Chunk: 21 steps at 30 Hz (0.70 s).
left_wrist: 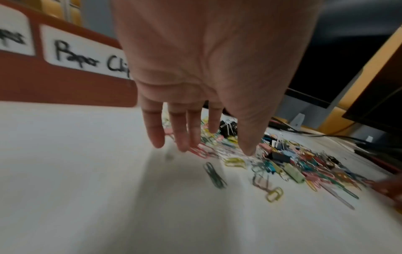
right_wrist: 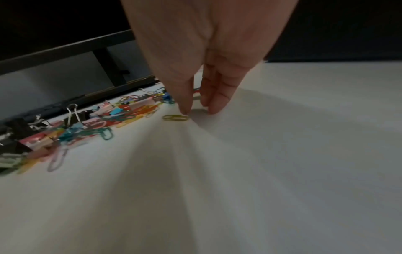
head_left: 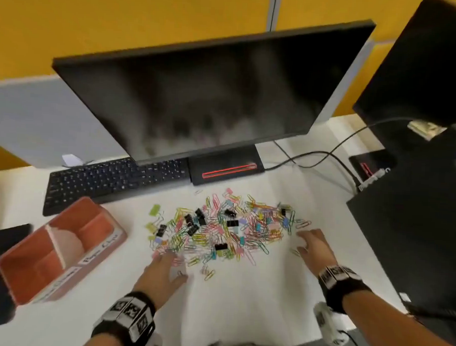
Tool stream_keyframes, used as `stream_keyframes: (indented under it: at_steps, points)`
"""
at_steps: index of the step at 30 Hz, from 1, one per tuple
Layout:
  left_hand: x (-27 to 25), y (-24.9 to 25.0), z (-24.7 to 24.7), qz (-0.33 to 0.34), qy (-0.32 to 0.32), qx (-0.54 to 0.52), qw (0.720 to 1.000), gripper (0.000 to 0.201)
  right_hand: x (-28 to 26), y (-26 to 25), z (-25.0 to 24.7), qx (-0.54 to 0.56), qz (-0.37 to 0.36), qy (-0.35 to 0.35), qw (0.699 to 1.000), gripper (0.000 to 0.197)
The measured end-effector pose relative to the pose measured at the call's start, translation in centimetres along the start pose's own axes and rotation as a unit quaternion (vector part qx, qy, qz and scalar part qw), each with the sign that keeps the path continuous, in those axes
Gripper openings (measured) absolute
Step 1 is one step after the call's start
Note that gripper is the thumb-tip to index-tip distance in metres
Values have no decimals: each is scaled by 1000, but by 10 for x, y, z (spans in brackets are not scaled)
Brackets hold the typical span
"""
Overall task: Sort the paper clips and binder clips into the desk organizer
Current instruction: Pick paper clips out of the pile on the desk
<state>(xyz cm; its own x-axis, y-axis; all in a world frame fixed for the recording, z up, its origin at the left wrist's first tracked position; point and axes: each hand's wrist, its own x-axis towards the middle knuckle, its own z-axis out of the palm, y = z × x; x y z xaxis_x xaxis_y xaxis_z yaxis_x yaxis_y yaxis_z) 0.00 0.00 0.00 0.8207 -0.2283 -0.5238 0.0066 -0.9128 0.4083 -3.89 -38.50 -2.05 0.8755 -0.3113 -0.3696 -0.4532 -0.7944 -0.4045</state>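
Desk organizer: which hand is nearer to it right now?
Left. The left hand is at the near-left edge of the clip pile, just right of the desk organizer. The right hand is beyond the pile's right side, with the pile between.
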Motion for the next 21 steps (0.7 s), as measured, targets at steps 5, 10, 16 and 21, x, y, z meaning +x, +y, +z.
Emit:
stream_keyframes:
  at_steps: [5,10,16,21]
  points:
    - [20,39,22,62,19,-18,998,52,13,-44,20,71,-34,8,997,31]
    - [35,41,36,86,53,-16,995,60,17,-58,25,91,-67,-22,993,43]
    - [54,39,36,100,94,-40,990,26,30,-55,23,71,-110,-51,990,30]
    - [61,43,32,121,129,-23,984,10,38,-59,25,82,-137,-30,987,5]
